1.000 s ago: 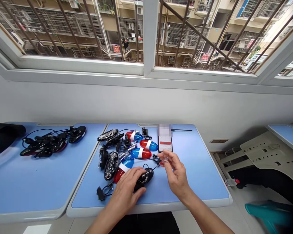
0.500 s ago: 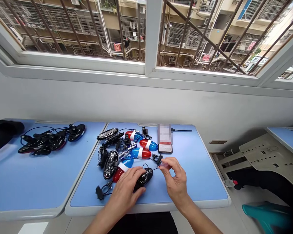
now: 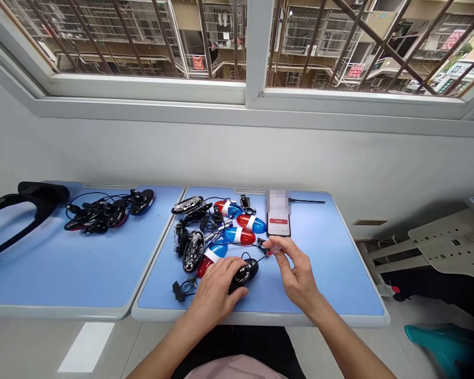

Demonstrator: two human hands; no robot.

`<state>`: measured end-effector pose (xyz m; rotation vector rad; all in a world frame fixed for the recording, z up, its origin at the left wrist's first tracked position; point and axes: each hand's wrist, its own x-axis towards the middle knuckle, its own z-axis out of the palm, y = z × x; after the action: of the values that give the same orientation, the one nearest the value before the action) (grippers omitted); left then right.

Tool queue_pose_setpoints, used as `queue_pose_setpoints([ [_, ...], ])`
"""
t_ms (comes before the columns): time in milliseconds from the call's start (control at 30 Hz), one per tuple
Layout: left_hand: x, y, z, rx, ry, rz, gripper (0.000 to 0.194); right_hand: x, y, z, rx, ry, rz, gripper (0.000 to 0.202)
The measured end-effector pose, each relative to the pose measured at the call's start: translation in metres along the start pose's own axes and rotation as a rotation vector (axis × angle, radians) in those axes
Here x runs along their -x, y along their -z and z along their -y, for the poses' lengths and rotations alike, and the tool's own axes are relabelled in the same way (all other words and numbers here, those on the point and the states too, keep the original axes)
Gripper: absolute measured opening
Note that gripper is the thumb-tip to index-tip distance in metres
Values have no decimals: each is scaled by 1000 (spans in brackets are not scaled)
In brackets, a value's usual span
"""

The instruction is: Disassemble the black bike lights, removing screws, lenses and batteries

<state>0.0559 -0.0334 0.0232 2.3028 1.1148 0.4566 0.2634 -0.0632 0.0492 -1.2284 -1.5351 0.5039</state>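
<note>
My left hand (image 3: pixel 220 284) is wrapped over a black oval light housing (image 3: pixel 254 268) with a shiny inside, holding it on the blue table. In my right hand (image 3: pixel 300 268), thumb and fingers pinch the clear and red handle of a small screwdriver (image 3: pixel 275 249). Its thin shaft points left at the housing's right end; whether the tip touches a screw is too small to tell. Just beyond my left hand lies a red, white and blue light cover (image 3: pixel 212 258). Close to its wrist is a black clamp (image 3: pixel 178 291) on a cable.
More red-and-blue covers (image 3: pixel 251 223) and open black housings (image 3: pixel 193 251) with cables crowd the table's left half. A phone (image 3: pixel 278 226) lies behind my right hand, a black cable (image 3: pixel 308 201) beside it. Several black units (image 3: pixel 106 213) lie on the left table.
The whole view has shifted, so the tables appear farther right and higher. Both hands keep their hold on the housing and the screwdriver.
</note>
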Motion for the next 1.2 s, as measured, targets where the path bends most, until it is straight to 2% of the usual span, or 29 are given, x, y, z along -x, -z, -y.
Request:
queue_pose_setpoints([
  [67,0,-1,1,3,-9,-9,43,-3,0,1,16,26,21,33],
  [167,1,-2,3,3,-16,-9,43,-6,-2,-1,43,54,-21,29],
  [333,1,-2,3,5,-14,-6,43,-7,-2,-4,-4,-23,-76,34],
  [533,0,-1,2,-14,1,-15,44,-9,-1,-5,-29,-23,-31,27],
  [700,-1,1,1,-7,70,-18,40,-7,3,-7,-117,-45,25,29],
  [767,-1,2,0,23,119,-21,37,-5,9,-7,-190,-73,-53,28],
  [867,-3,4,-2,107,209,-21,30,-2,20,-6,-354,-157,-320,28],
  [900,-3,4,-2,149,237,-25,29,-1,22,-5,-411,-210,-366,27],
  [967,-6,4,-3,242,293,-38,30,1,21,-5,-489,-386,-310,24],
  [1067,-10,1,-2,326,363,-67,36,8,8,-9,-487,-663,-55,24],
  [1200,-13,-3,-2,340,394,-92,38,19,-13,-19,-340,-739,124,37],
])
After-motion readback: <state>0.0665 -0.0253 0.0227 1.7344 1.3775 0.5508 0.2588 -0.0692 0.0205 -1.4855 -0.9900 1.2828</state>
